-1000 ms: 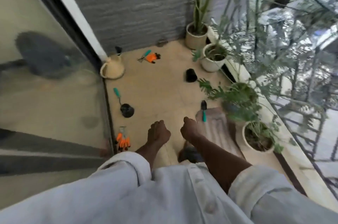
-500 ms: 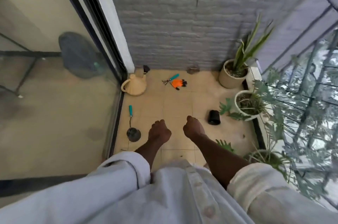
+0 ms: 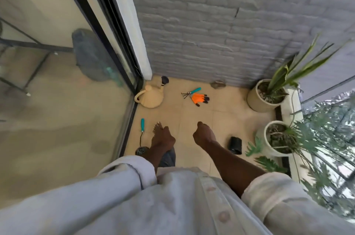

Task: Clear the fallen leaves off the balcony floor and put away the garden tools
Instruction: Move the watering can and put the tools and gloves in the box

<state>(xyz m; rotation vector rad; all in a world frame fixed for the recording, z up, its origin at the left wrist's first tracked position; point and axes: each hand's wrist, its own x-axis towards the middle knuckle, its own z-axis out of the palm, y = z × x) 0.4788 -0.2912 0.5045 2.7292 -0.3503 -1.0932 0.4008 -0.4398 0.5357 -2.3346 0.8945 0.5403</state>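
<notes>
Balcony floor [image 3: 226, 117]: pale beige square tiles with thin grout lines, matte. Bounded at the far end by a grey wall [image 3: 211, 23] of rough, brick-like courses, and on the left by a dark-framed sliding glass door [image 3: 107, 46].

Left hand [image 3: 162, 136]: held out over the floor, fingers extended and loosely spread, holding nothing. Motion blur softens the fingertips.

Right hand [image 3: 204, 134]: held out beside the left, apart from it, fingers curled inward; whether it grips anything cannot be told from this angle.

Tools on the floor:
- Hand rake [image 3: 189, 93], dark metal prongs, teal handle, near the far wall.
- Orange gloves [image 3: 198, 98] with black fingertips, touching the rake.
- Trowel [image 3: 142, 131], teal handle, thin dark shaft, rounded dark blade near the door track, partly hidden by the left forearm.
- Watering can [image 3: 150, 96], cream, rounded body, loop handle, dark spout tip, in the corner by the door.
- Small black pot [image 3: 235, 145], cylindrical, lying on its side.

One brownish leaf-like scrap [image 3: 218, 84] lies against the wall base.

Right edge: two round pale planters, far [image 3: 257, 100] and near [image 3: 266, 138], holding green foliage.
</notes>
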